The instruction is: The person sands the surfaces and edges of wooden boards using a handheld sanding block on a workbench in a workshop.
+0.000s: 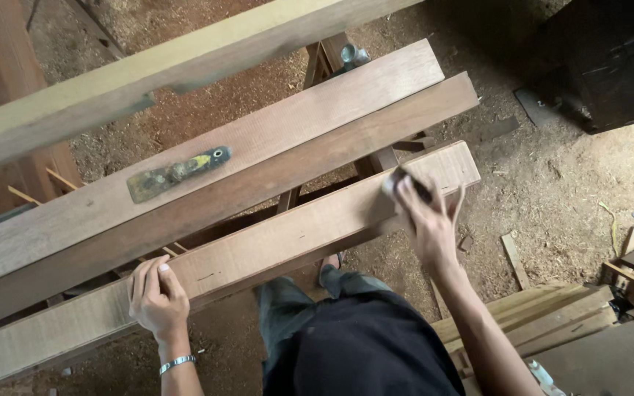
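Workshop floor (pixel 552 183): dirt, strewn with sawdust and offcuts. Trestle (pixel 324 62) carries three long planks side by side. Near plank (pixel 258 253): pale brown, runs lower left to upper right. Left hand (pixel 158 297): fingers curled over the plank's near edge, gripping it; metal bracelet (pixel 177 362) at wrist. Right hand (pixel 427 216): blurred, fingers spread, pressing a small dark pad (pixel 396 182) onto the plank near its right end. Scraper (pixel 177 173): lies on the middle plank (pixel 273 139), well apart from both hands.
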